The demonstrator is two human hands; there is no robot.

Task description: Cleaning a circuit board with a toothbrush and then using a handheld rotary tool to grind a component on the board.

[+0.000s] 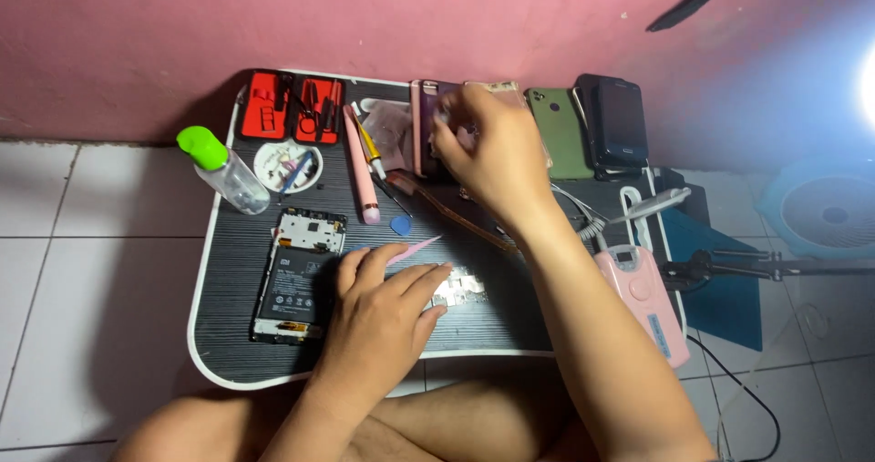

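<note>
Pink wall and white floor tiles frame a small dark striped surface [510, 325] with a white rim, set low over my crossed legs. My left hand [383, 321] lies palm down near the front edge, fingers loosely spread and gripping nothing; its fingertips touch a cluster of small shiny metal parts [463, 288], and a thin pink pry tool [415, 248] lies just beyond the knuckles. Just to the left of that hand lies an opened smartphone [299, 275], back cover off, battery and circuit board exposed. My right hand [488, 148] reaches to the far edge, fingers curled over a pink phone [427, 125]; whether they actually pinch anything I cannot tell, since the hand is blurred. Along the same far edge stand a green phone [561, 134] and a dark phone [622, 120] toward the right corner, and a red tool case [292, 107] toward the left corner. A clear bottle with a green cap [223, 169] lies at the left edge beside a small round dish [287, 168]. A pink device [643, 298] rests at the right edge.
</note>
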